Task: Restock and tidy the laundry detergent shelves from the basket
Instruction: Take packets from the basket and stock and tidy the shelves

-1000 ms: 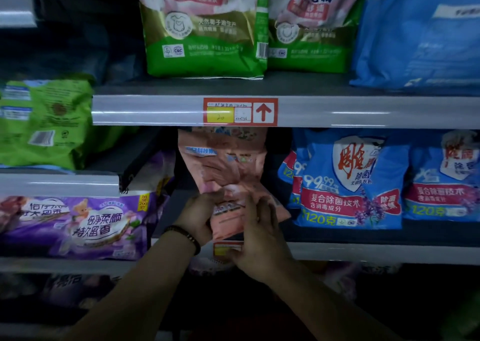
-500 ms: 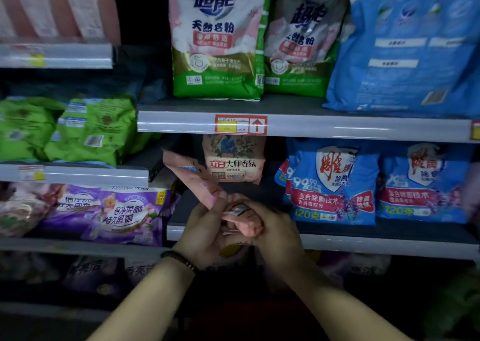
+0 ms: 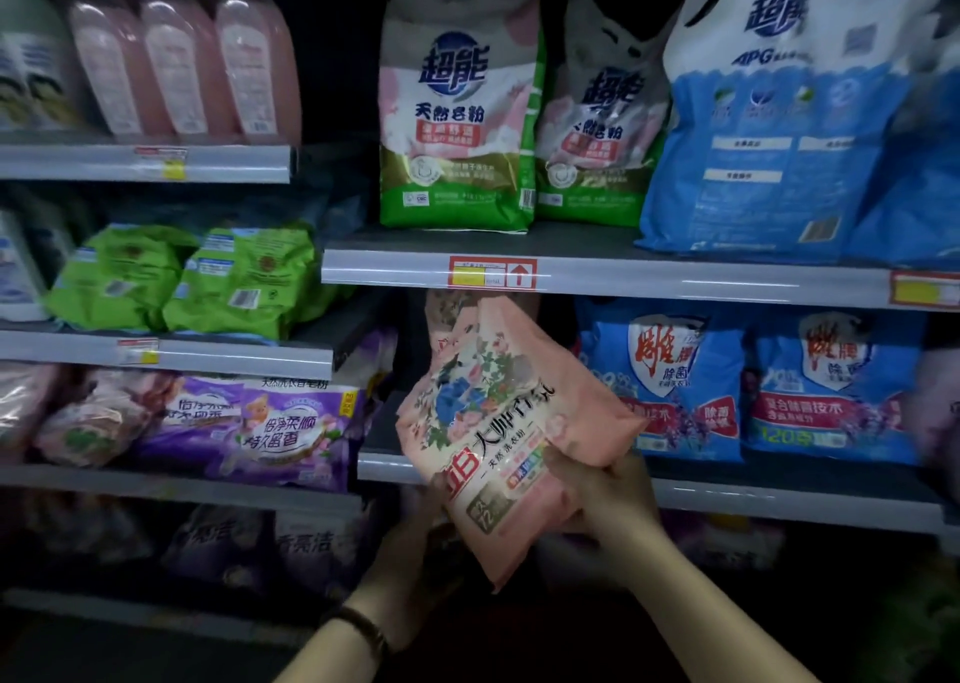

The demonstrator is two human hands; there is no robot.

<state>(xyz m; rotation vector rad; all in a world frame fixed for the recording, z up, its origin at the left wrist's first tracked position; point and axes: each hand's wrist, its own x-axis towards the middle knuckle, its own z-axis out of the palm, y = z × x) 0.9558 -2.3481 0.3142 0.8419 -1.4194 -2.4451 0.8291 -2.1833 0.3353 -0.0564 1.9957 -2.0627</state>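
Note:
A pink floral detergent pouch (image 3: pixel 511 433) is held tilted in front of the middle shelf (image 3: pixel 779 495), its printed front facing me. My left hand (image 3: pixel 415 542) grips its lower left edge from behind, mostly hidden by the pouch. My right hand (image 3: pixel 602 495) grips its lower right corner, fingers curled round the edge. A second pouch of the same kind (image 3: pixel 447 318) stands behind it on the shelf, partly hidden. No basket is in view.
Blue detergent bags (image 3: pixel 675 381) stand to the right on the same shelf. Green-and-pink bags (image 3: pixel 457 131) and a large blue bag (image 3: pixel 779 126) fill the shelf above. Left are green packs (image 3: pixel 234 282), purple packs (image 3: pixel 280 427) and pink bottles (image 3: pixel 182 58).
The pouch was pulled off the shelf, turned over from its back to its printed front and lifted. My view has tilted upward and backed away.

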